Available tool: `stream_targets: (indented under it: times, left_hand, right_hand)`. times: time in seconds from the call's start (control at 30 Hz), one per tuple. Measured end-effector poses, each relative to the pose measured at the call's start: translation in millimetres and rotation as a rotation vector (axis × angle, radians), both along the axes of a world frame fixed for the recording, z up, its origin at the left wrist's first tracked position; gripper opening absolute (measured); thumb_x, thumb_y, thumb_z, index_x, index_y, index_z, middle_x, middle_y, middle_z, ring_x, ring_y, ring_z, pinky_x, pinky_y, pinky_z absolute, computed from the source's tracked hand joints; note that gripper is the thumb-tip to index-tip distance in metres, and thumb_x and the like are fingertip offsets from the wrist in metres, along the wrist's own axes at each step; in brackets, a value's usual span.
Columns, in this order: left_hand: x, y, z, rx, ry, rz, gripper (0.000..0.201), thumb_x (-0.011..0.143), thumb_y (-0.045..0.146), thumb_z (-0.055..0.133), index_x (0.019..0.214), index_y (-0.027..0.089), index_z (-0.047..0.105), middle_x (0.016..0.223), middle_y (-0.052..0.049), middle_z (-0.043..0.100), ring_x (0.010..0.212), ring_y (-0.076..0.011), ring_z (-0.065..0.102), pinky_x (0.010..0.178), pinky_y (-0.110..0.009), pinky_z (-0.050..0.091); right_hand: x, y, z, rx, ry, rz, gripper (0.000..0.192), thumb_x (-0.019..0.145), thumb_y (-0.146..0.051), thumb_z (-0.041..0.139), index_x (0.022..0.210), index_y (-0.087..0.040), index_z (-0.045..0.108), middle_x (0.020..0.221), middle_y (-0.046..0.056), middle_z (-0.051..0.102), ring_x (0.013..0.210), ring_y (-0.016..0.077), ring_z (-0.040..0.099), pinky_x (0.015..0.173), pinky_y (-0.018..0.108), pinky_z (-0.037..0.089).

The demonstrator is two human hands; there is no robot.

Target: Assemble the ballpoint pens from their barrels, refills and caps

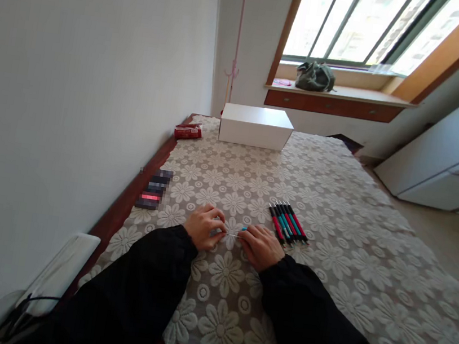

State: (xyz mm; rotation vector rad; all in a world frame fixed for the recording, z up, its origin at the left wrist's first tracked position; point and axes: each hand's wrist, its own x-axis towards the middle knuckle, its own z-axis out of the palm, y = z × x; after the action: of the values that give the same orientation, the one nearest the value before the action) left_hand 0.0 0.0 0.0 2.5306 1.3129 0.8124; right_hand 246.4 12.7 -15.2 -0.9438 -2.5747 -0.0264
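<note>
Dark reddish-brown wooden table (105, 227), grey-beige floral cloth (337, 195) over it; on top: white rectangular box (255, 129) far end, crumpled dark-red wrapper (188, 131) far left, dark pixelated item (153, 189) left edge, side-by-side slim black-red and black-teal pens (288, 223) right of centre

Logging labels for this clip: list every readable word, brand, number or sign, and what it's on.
None can be read.
Crinkled dark-red packet: pale marks, too small to read.
Dark rectangular thing with a pinkish-red stripe: pixelated, unreadable.
Row of slim red, teal and black pens: too small to make out any lettering.
White rectangular box: no text seen on visible faces.
</note>
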Motion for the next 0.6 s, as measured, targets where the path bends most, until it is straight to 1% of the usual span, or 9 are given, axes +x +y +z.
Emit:
stream_targets:
  times: [0.07,0.13,0.27,0.4,0.5,0.6]
  left_hand:
    - [-1,-1,0.5,-0.007,0.021,-0.012,0.003,0.082,0.028,0.076,0.083,0.027,0.078,0.111,-0.002,0.072,0.107,-0.0259,0.058,0.095,-0.045,0.049]
    - [-1,-1,1.5,-0.014,0.040,-0.019,0.004,0.080,0.027,0.078,0.083,0.029,0.078,0.117,-0.001,0.071,0.111,-0.0271,0.057,0.098,-0.048,0.047]
    - [-1,-2,4.1,-0.026,0.064,-0.003,0.005,0.078,0.027,0.077,0.083,0.028,0.078,0.120,-0.002,0.070,0.115,-0.0293,0.056,0.101,-0.051,0.044]
    - [0,-2,4.9,-0.038,0.064,0.007,0.008,0.077,0.028,0.078,0.084,0.027,0.076,0.122,-0.003,0.069,0.119,-0.0306,0.054,0.104,-0.053,0.042]
    - [1,-2,3.9,-0.039,0.054,0.002,0.010,0.077,0.030,0.079,0.086,0.027,0.076,0.123,-0.003,0.069,0.120,-0.0307,0.054,0.105,-0.053,0.041]
    - [2,-2,2.8,-0.038,0.048,-0.003,0.004,0.081,0.028,0.076,0.085,0.027,0.076,0.121,-0.003,0.070,0.119,-0.0294,0.055,0.105,-0.052,0.042]
  right_hand:
    - [1,-2,-1.2,0.036,-0.004,-0.020,0.017,0.099,-0.026,0.055,0.094,-0.022,0.070,0.087,0.006,0.066,0.086,0.0205,0.056,0.077,0.033,0.035]
    - [1,-3,-1.1,0.055,-0.001,-0.029,0.015,0.098,-0.028,0.057,0.093,-0.022,0.070,0.088,0.006,0.066,0.087,0.0203,0.056,0.077,0.034,0.034]
    - [6,-3,2.4,0.072,0.062,-0.039,0.016,0.097,-0.028,0.058,0.093,-0.022,0.072,0.087,0.005,0.068,0.086,0.0199,0.056,0.078,0.034,0.034]
    - [14,1,3.7,0.096,0.156,-0.138,0.019,0.098,-0.026,0.056,0.089,-0.022,0.072,0.086,0.005,0.069,0.086,0.0205,0.057,0.081,0.036,0.037]
    - [17,4,0.8,0.082,0.176,-0.187,0.016,0.096,-0.025,0.058,0.096,-0.023,0.074,0.095,0.006,0.071,0.092,0.0217,0.058,0.084,0.036,0.039]
    - [16,5,-2.2,0.064,0.181,-0.190,0.016,0.095,-0.026,0.061,0.102,-0.025,0.075,0.103,0.006,0.071,0.097,0.0229,0.059,0.086,0.037,0.039]
